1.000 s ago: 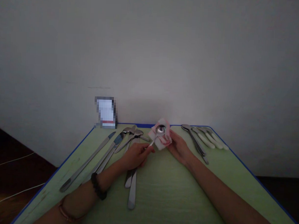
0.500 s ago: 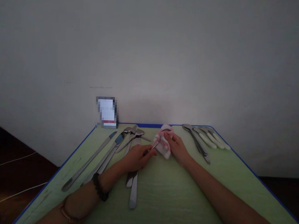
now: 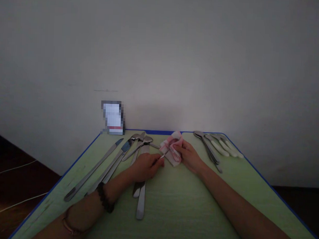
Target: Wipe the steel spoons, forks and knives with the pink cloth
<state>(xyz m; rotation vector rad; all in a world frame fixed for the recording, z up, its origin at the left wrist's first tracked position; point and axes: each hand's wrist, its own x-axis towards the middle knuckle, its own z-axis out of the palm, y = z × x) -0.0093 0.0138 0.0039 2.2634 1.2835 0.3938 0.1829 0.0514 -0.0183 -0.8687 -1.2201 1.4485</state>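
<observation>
My left hand [image 3: 147, 167] is closed around one end of a slim piece of metal cutlery [image 3: 162, 156]. Its other end runs into a pink and white cloth [image 3: 171, 139], so its kind is hidden. My right hand [image 3: 190, 156] pinches the folded cloth from the right, thumb on top. Just beyond and partly beneath my left hand lie several spoons and knives, among them a spoon [image 3: 147, 140] and a knife with a broad flat handle [image 3: 140, 206].
Left on the green table [image 3: 187, 211] lies a long knife [image 3: 92, 173]. Stacked spoons [image 3: 209, 149] and white-handled cutlery [image 3: 221, 148] lie at the back right. A phone with a blurred screen [image 3: 112, 118] leans against the wall [image 3: 161, 63].
The cloth has shifted and refolded around the cutlery's far end, its folds spreading a little to the left. Both hands keep their hold. The whole view has tilted slightly.
</observation>
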